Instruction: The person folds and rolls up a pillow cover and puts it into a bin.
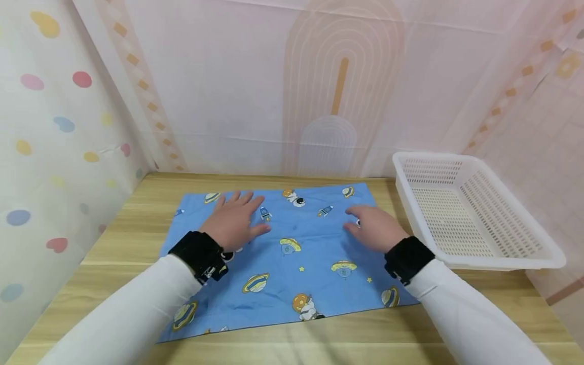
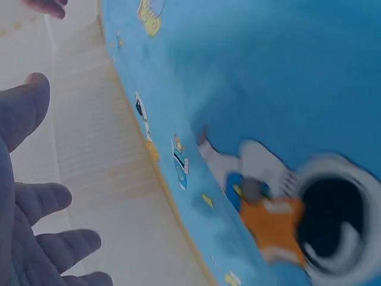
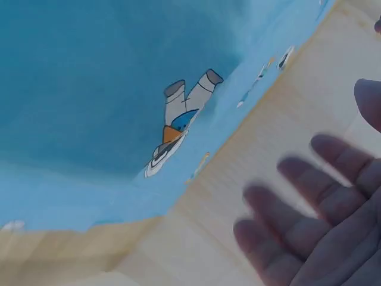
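Observation:
A blue cloth [image 1: 315,248] printed with astronauts, rockets and planets lies spread on the wooden table, lightly creased. Over its left part is my left hand [image 1: 234,220], fingers spread and pointing away from me, thumb out to the right. My right hand [image 1: 374,227] is over the right part, its fingers toward the left. Both wrist views show straight or slightly bent fingers with nothing in them; the left palm [image 2: 24,238] and the right palm [image 3: 345,250] appear above the cloth, apart from it.
A white plastic basket [image 1: 511,261] with slotted walls stands to the right of the cloth, near my right wrist. The wooden table [image 1: 132,223] ends at a patterned curtain [image 1: 228,101] behind and a dotted one at the left.

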`<state>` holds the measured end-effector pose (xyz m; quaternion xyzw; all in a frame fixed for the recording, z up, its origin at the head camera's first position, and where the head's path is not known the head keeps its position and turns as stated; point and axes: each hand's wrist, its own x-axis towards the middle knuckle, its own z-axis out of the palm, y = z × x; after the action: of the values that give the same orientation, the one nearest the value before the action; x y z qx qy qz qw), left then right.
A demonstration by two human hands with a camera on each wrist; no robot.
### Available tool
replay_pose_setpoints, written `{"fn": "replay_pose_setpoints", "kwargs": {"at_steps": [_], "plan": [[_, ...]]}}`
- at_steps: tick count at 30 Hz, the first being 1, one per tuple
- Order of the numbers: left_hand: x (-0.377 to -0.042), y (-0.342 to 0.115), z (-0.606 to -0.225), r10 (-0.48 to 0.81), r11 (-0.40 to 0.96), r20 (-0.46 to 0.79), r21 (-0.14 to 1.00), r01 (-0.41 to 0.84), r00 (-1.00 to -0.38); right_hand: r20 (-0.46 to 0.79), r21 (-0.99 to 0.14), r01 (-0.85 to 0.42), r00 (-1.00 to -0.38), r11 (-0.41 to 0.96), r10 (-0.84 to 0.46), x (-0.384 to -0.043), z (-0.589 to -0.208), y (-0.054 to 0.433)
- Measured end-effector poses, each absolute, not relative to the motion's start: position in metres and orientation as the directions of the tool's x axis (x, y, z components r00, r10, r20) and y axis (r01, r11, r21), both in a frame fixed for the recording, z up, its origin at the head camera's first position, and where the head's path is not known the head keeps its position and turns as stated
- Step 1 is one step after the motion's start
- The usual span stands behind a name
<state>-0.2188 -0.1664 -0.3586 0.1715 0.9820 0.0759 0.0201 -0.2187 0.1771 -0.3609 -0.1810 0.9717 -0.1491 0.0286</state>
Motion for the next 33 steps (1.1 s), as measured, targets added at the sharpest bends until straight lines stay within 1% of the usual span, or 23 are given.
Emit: {"fn": "replay_pose_setpoints", "kwargs": {"at_steps": [2,5,9,13,17,20,23,27,33], "plan": [[-0.210,-0.171,-0.357,0.377,0.917,0.008,0.136,0.375,-0.926,0.010,-0.294,-0.382,-0.918,0.876,-0.397,-0.209,-0.360,0.180],[-0.195,-0.177,-0.357,0.442,0.889,0.035,0.117,0.443,-0.896,0.029,-0.276,-0.472,-0.875,0.837,-0.483,-0.194,-0.360,0.180],[-0.172,-0.176,-0.359,0.538,0.834,0.038,0.119,0.538,-0.842,0.052,-0.244,-0.607,-0.787,0.756,-0.615,-0.173,-0.365,0.173],[-0.148,-0.166,-0.365,0.604,0.790,-0.031,0.161,0.592,-0.797,0.067,-0.202,-0.728,-0.677,0.655,-0.733,-0.153,-0.373,0.162],[-0.126,-0.156,-0.376,0.664,0.741,-0.125,0.235,0.629,-0.737,0.005,-0.225,-0.776,-0.605,0.589,-0.796,-0.135,-0.378,0.152],[-0.116,-0.152,-0.385,0.702,0.708,-0.169,0.264,0.655,-0.692,-0.045,-0.258,-0.778,-0.583,0.573,-0.811,-0.126,-0.380,0.147],[-0.110,-0.151,-0.391,0.710,0.702,-0.192,0.271,0.659,-0.677,-0.069,-0.277,-0.782,-0.563,0.558,-0.823,-0.121,-0.383,0.144],[-0.109,-0.152,-0.395,0.696,0.716,-0.194,0.259,0.648,-0.691,-0.100,-0.272,-0.784,-0.554,0.558,-0.827,-0.118,-0.391,0.140],[-0.110,-0.152,-0.398,0.679,0.730,-0.179,0.260,0.632,-0.711,-0.113,-0.227,-0.789,-0.561,0.571,-0.820,-0.118,-0.396,0.134]]}}
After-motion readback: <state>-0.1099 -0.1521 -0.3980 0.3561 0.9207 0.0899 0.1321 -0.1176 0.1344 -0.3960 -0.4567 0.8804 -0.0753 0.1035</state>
